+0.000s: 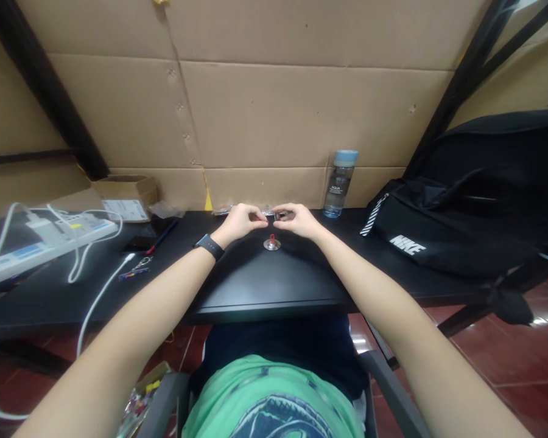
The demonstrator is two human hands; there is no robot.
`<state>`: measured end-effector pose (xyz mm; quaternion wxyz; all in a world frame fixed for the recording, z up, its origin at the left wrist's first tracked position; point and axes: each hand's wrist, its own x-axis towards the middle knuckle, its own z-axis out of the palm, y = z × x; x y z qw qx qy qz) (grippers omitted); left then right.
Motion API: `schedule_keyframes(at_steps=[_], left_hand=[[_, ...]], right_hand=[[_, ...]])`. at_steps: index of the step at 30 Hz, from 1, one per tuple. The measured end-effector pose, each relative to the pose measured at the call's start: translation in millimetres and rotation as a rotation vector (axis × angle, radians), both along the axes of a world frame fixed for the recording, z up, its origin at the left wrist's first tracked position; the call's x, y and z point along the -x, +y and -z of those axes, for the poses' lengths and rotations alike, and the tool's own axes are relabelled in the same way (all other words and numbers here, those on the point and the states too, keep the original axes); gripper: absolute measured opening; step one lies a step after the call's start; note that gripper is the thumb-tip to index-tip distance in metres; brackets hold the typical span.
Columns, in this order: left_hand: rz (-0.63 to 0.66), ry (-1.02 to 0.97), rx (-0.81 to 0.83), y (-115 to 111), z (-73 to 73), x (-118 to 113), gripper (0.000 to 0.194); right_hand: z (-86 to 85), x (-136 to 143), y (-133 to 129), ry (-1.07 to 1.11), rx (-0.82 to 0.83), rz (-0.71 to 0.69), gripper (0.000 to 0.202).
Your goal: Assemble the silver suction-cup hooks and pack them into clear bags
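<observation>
My left hand is closed in a pinch above the desk. A bit of red shows at its fingertips, too small to name. Facing it, a short gap away, my right hand has its thumb and fingertips drawn together; whatever lies between them is hard to make out. Just below and nearer to me, a small round shiny metal disc lies on the black desk, with a red loop standing up from its middle. Behind the hands runs some crinkled clear plastic, partly hidden by them.
A water bottle stands behind my right hand, and a black backpack fills the right side. On the left are a power strip, white cables, a phone, keys and a cardboard box. Cardboard panels close off the back.
</observation>
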<state>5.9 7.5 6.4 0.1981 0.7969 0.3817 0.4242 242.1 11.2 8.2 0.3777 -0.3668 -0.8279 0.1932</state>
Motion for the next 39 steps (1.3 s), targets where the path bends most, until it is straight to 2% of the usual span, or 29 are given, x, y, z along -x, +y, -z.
schedule_keyframes(at_steps=[4,8,14,19,28,34,39], left_hand=[[0.044,-0.233,0.064,-1.8,0.7,-10.1,0.036],[0.076,-0.382,0.103,-3.3,2.3,-17.6,0.041],[0.089,-0.452,0.117,-5.4,3.5,-19.4,0.038],[0.058,-0.429,0.069,-6.2,2.5,-22.9,0.039],[-0.019,-0.273,-0.058,-2.3,3.4,-20.7,0.031],[-0.030,-0.156,-0.109,-8.9,-2.4,-21.1,0.023],[-0.096,-0.084,-0.163,-13.6,-5.4,-21.8,0.014]], right_hand=[[-6.5,12.7,-11.9,0.207,0.071,-0.101,0.051],[-10.2,18.6,-19.3,0.469,0.205,-0.233,0.054],[-8.2,16.5,-17.3,0.530,0.256,-0.289,0.053],[-8.1,15.5,-16.0,0.540,0.237,-0.253,0.054],[-9.6,18.3,-19.1,0.572,0.242,-0.235,0.054],[-9.2,16.2,-17.3,0.560,0.224,-0.188,0.054],[-8.1,15.5,-15.7,0.545,0.225,-0.188,0.054]])
